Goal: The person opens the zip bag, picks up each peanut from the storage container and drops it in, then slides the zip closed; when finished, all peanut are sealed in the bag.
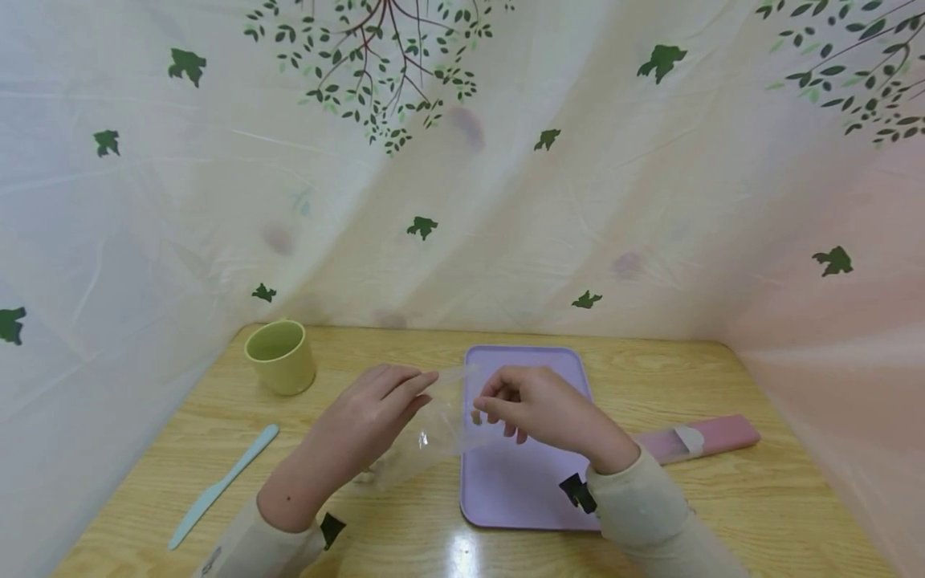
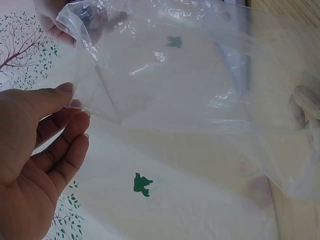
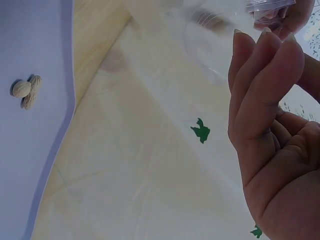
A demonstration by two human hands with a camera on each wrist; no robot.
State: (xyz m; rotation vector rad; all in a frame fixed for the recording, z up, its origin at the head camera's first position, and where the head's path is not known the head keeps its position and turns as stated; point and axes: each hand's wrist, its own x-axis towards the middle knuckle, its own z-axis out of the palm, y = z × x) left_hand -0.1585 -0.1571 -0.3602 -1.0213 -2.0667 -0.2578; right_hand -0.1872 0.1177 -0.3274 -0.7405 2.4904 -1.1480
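Note:
A clear plastic bag is stretched between the hands, with several peanuts visible through its film. My left hand pinches the bag's edge between thumb and fingers, plain in the left wrist view. At the bag's other side is my right hand, its fingers bent and thumb close to the index finger. Film covers part of it, so what its fingertips hold is hidden. A blurred brownish shape shows through the film in the right wrist view. Two peanuts lie on the purple tray.
At the back left stands a yellow-green mug. A pale blue knife lies on the wooden table at left. Right of the tray, partly behind my right forearm, is a pink case. A patterned curtain surrounds the table.

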